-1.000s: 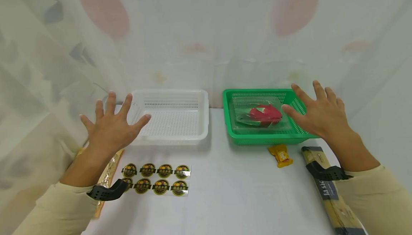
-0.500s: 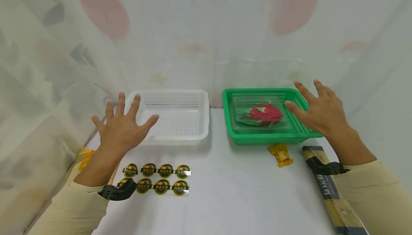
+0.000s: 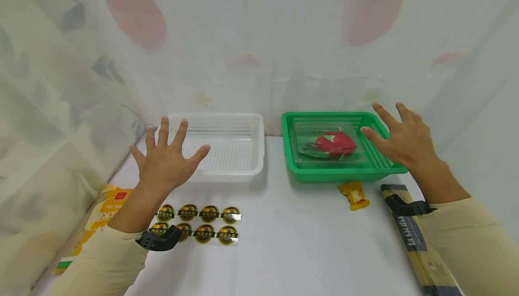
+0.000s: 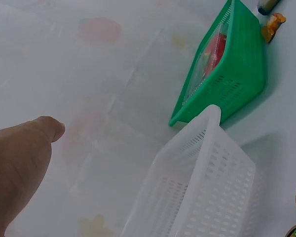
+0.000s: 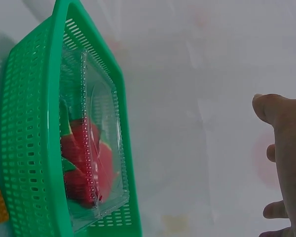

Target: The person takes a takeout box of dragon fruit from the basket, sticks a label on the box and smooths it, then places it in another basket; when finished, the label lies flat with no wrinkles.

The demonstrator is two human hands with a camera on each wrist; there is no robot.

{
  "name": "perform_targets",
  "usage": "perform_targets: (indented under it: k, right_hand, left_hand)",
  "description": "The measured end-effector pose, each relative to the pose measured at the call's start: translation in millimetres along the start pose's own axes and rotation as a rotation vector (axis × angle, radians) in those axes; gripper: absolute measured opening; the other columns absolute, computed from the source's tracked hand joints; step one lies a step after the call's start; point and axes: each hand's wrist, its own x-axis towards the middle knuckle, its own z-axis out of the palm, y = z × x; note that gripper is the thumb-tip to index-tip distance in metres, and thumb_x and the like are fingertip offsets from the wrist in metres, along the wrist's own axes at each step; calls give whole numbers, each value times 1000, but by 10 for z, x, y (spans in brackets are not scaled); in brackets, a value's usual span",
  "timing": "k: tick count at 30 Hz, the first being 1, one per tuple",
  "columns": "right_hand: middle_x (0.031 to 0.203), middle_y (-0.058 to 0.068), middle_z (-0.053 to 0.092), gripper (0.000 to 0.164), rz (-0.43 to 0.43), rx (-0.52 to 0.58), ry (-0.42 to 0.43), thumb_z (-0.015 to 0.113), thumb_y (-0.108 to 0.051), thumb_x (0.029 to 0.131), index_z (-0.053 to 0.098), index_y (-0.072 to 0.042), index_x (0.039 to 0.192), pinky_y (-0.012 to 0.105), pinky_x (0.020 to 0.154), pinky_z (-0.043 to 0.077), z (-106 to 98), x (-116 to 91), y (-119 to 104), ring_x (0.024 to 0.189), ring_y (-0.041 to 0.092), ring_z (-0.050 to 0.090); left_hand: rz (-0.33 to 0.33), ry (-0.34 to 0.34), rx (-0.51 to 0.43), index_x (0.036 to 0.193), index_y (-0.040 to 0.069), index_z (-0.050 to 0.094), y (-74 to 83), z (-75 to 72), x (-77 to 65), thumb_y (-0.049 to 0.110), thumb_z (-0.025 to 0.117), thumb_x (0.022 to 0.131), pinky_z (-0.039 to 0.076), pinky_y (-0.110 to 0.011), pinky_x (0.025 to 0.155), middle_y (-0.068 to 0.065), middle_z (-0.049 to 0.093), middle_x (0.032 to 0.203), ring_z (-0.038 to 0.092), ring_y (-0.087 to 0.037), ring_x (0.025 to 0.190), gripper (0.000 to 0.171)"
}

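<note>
My left hand hovers with spread fingers above the left side of a white plastic basket, holding nothing. My right hand is raised over the right end of a green plastic basket, its fingers also apart and nothing in them. Inside the green basket lies a clear plastic box with a red dragon fruit in it. The left wrist view shows the left thumb apart from both baskets; in the right wrist view the right hand is clear of the box.
A sheet of round black-and-gold stickers lies in front of the white basket. Near the green basket are a small yellow packet and a long pasta pack. A yellow bag lies at left, partly behind the forearm. A curtain hangs behind.
My left hand has moved to the right, uncovering more of the yellow bag and covering more of the white basket. The right hand has shifted only slightly.
</note>
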Motion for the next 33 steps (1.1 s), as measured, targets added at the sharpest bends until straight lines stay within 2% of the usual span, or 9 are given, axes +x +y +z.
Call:
perform_targets:
  k: [13, 24, 33]
  right_hand:
    - [150, 34, 16, 75, 15, 29, -12, 41, -60, 94, 20, -22, 155, 77, 91, 20, 85, 38, 113, 129, 60, 19]
    - [149, 34, 17, 75, 29, 46, -20, 42, -60, 94, 22, -20, 155, 78, 91, 19, 134, 51, 180, 129, 61, 19]
    - [149, 33, 17, 75, 22, 73, -28, 45, -58, 94, 23, -19, 154, 78, 91, 18, 163, 93, 223, 128, 61, 19]
  left_hand:
    - [26, -31, -41, 156, 27, 10, 258, 135, 43, 86, 25, 80, -8, -77, 94, -14, -8, 159, -4, -50, 139, 97]
    - [62, -14, -84, 156, 27, 17, 469, 279, 60, 86, 28, 79, -2, -77, 95, -13, -2, 160, 0, -47, 141, 97]
    - [77, -28, -106, 156, 28, 19, 610, 364, 56, 85, 29, 80, 0, -76, 97, -11, -1, 160, 1, -46, 141, 95]
